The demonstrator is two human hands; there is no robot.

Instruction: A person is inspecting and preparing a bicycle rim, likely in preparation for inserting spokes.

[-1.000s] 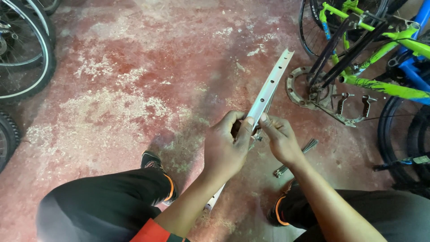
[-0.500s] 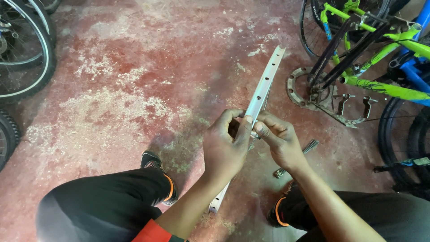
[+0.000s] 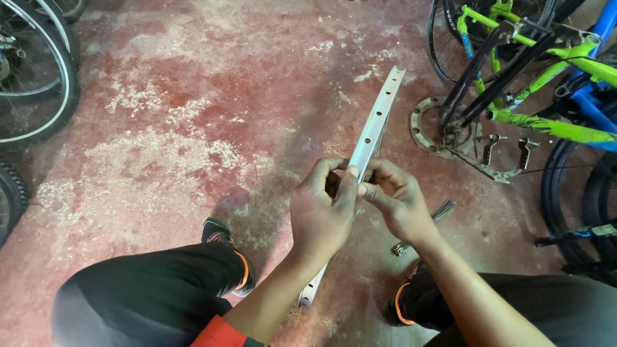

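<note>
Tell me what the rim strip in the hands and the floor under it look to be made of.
Rim strip: likely bare metal, aluminium or steel; silver-grey sheen, row of punched holes, held by left hand and right hand. Floor: probably concrete with worn red paint; pale patches show through.

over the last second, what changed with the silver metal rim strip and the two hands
The far end of the silver perforated metal rim strip swung slightly left and away. The left hand and right hand kept their grip at its middle, fingers shifting only a little. The green bicycle, the bundle of spokes on the floor and the red concrete floor stayed as they were.
</note>
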